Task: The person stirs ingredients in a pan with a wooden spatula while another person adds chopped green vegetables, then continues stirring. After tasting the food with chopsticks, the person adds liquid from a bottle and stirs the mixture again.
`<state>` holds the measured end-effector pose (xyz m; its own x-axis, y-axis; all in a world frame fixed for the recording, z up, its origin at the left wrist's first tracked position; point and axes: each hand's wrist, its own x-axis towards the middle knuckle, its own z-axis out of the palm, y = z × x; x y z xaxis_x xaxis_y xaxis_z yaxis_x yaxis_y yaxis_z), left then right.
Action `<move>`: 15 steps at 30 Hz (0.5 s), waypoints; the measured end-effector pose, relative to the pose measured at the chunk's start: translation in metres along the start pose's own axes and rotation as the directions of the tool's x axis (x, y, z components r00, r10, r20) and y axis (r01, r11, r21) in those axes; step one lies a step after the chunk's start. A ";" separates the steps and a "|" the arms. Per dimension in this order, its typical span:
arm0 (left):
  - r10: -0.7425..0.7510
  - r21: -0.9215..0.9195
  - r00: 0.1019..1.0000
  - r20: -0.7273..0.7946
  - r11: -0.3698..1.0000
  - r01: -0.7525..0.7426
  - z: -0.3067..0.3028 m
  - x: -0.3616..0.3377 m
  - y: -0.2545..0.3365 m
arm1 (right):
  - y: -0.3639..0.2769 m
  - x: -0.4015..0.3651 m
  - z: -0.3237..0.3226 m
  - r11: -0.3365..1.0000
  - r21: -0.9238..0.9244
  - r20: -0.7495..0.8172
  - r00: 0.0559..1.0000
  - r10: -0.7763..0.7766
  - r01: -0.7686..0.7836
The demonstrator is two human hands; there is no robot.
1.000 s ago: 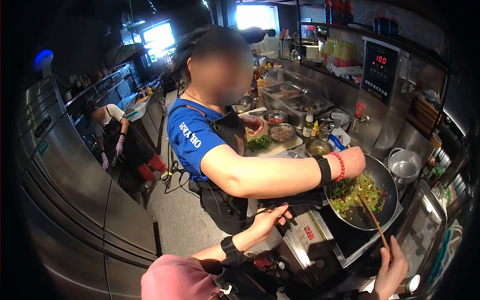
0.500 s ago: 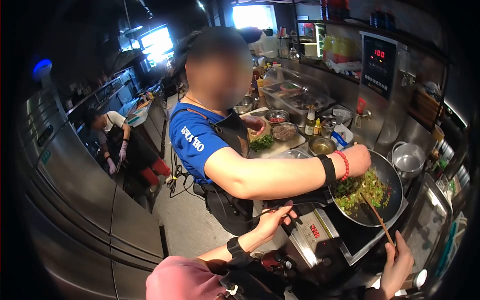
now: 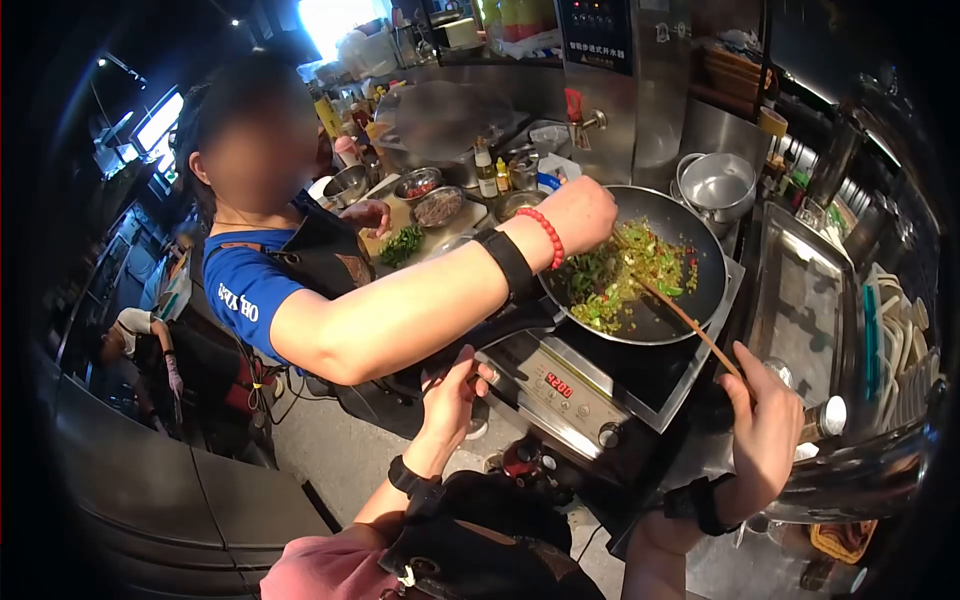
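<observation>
Wooden stick (image 3: 690, 325) pinched by the right hand (image 3: 768, 418) could flick food (image 3: 648, 262) from the pan (image 3: 708, 272) if pushed hard, the left hand (image 3: 448, 402) curled, its grip unclear

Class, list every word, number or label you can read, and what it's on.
"4200": red display on the cooker.
"OH, Y…": blue sleeve; ending unclear.
"智能步进式开水器", seemingly: dark panel.
Bottle labels and button markings: too small to read.
</observation>
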<state>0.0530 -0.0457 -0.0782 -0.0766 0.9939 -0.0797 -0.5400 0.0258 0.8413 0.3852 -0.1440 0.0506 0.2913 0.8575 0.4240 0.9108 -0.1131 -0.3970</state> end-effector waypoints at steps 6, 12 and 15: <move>0.019 0.004 0.999 -0.026 1.000 -0.019 0.011 -0.008 0.008 | 0.004 -0.002 -0.001 1.000 0.026 -0.049 0.999 0.004 -0.003; 0.009 0.020 0.999 -0.048 1.000 -0.008 0.011 -0.007 0.007 | -0.001 -0.002 -0.003 0.991 0.111 -0.076 0.994 0.081 -0.073; -0.027 0.031 1.000 -0.011 0.999 0.027 -0.001 -0.004 0.002 | 0.000 -0.003 -0.005 0.995 0.060 -0.084 0.992 0.091 -0.086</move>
<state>0.0518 -0.0492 -0.0767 -0.0711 0.9916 -0.1083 -0.5158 0.0564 0.8549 0.3859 -0.1492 0.0530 0.3961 0.7987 0.4529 0.8633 -0.1560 -0.4800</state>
